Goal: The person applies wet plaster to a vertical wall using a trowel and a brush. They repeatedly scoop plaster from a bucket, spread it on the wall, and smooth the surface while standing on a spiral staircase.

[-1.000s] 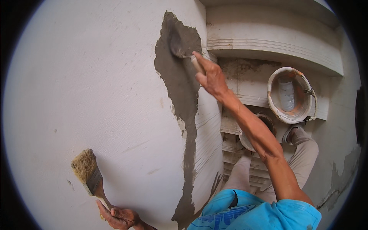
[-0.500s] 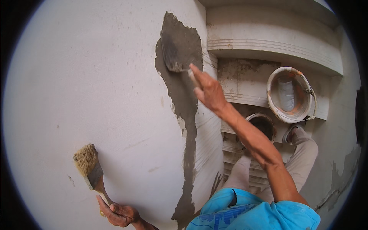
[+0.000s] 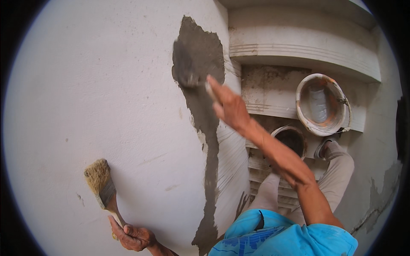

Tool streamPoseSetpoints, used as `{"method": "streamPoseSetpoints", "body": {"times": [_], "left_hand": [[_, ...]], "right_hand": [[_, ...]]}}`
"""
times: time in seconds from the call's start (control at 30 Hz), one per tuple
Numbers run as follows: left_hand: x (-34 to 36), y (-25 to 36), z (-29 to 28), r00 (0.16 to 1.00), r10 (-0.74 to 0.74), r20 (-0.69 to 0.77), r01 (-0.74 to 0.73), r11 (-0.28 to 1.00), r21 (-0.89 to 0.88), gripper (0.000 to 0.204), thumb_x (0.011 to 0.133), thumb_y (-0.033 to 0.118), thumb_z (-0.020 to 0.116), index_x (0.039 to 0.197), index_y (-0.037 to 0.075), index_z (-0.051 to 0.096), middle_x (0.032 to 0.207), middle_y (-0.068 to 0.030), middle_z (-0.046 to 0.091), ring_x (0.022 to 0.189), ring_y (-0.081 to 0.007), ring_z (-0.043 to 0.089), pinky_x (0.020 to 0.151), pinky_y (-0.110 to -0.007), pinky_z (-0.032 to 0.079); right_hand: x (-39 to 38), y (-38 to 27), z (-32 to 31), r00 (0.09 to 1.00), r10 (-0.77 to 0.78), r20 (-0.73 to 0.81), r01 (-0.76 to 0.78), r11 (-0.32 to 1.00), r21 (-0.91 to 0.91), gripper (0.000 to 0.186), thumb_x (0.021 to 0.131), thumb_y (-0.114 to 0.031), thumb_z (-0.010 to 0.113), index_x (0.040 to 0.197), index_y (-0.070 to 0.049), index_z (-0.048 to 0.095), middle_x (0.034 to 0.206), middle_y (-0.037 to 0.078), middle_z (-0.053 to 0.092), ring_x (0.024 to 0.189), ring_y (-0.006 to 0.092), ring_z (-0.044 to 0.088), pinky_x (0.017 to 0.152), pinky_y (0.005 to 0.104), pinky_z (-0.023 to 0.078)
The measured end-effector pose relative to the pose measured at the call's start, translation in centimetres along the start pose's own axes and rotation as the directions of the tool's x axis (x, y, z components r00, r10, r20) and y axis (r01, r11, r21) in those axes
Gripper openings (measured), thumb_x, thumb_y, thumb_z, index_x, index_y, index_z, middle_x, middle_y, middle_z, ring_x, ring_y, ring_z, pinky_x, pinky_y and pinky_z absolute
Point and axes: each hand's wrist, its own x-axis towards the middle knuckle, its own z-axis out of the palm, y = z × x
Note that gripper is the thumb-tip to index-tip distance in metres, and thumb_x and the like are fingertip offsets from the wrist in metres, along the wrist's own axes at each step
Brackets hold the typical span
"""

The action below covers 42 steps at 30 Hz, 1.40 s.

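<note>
Trowel (image 3: 185, 70): blade blurred, laid over the upper, broad part of a grey plaster patch (image 3: 206, 115), toward its left edge. Handle pale, pointing down and right from the blade.

Right hand (image 3: 232, 107): fingers wrapped around the trowel handle, index finger stretched along it toward the blade. Forearm bare, running down and right to a bright blue short-sleeved shirt (image 3: 299, 241) with a darker blue print.

Left hand (image 3: 133, 239): low and left, well apart from the right, gripping the wooden handle of a flat brush (image 3: 101, 186). Brush tilted, its straw-coloured bristles up and to the left, a dark grey band between bristles and handle. Whether the bristles touch the wall cannot be told.

Wall (image 3: 106, 102): white, lightly textured, bearing the patch; the latter ragged-edged, narrowing downward into a long strip.

Steps (image 3: 267, 100): pale, stained, with grooved edges, to the right of the wall. Whitish bucket (image 3: 302, 100), with wire handle, at right; pale object inside, kind unclear. Second bucket (image 3: 285, 129), dark within, lower left of it, partly behind the forearm. Legs in light trousers (image 3: 339, 174) below.
</note>
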Motion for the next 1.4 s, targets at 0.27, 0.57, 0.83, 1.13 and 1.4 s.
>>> {"method": "streamPoseSetpoints", "body": {"times": [0.27,0.57,0.83,1.13,1.4], "left_hand": [[1.0,-0.4,0.1,0.993,0.105,-0.06,-0.103,0.994,0.032,0.043,0.114,0.022,0.036,0.123,-0.013,0.059,0.122,-0.0193,0.07,0.053,-0.009,0.041,0.049,-0.026,0.034],[0.0,-0.3,0.3,0.998,0.03,-0.057,-0.027,0.998,0.054,0.044,0.114,0.024,0.036,0.124,-0.012,0.06,0.121,-0.0166,0.071,0.051,-0.0082,0.038,0.048,-0.025,0.032],[0.8,-0.1,0.2,0.996,0.038,-0.079,-0.037,0.999,0.01,0.045,0.113,0.026,0.039,0.129,-0.011,0.059,0.119,-0.0199,0.071,0.072,-0.019,0.061,0.061,-0.029,0.046],[10.0,11.4,5.2,0.901,-0.241,0.362,0.414,0.732,-0.541,0.031,0.107,0.013,0.047,0.125,-0.005,0.066,0.082,-0.0044,0.063,0.061,-0.0079,0.042,0.051,-0.028,0.032],[24.3,19.7,19.9,0.925,0.33,0.187,-0.159,0.785,-0.599,0.026,0.102,0.018,0.053,0.101,0.001,0.072,0.085,-0.0194,0.071,0.07,-0.0374,0.065,0.068,-0.046,0.049]], "right_hand": [[-1.9,1.7,-0.6,0.984,0.031,-0.174,-0.009,0.992,0.127,0.073,0.077,0.0,0.063,0.148,-0.007,0.049,0.096,0.023,0.066,0.089,0.041,0.066,0.078,0.0467,0.054],[5.5,4.5,0.2,0.992,0.112,-0.051,-0.113,0.993,-0.033,0.071,0.075,-0.002,0.058,0.146,-0.002,0.05,0.113,0.03,0.066,0.104,0.0465,0.064,0.091,0.0464,0.052],[1.8,5.6,-1.9,0.988,0.081,-0.132,-0.073,0.995,0.066,0.069,0.076,-0.002,0.058,0.145,-0.002,0.05,0.096,0.028,0.064,0.088,0.0468,0.064,0.083,0.0515,0.051],[-6.0,3.8,-3.4,0.922,0.381,-0.07,-0.349,0.895,0.277,0.068,0.074,-0.003,0.058,0.142,0.002,0.053,0.118,0.033,0.065,0.104,0.0457,0.067,0.093,0.043,0.052],[-15.7,5.7,-4.5,0.803,0.589,-0.09,-0.536,0.78,0.322,0.073,0.073,-0.006,0.059,0.145,-0.004,0.054,0.117,0.025,0.069,0.1,0.032,0.068,0.095,0.035,0.051]]}}
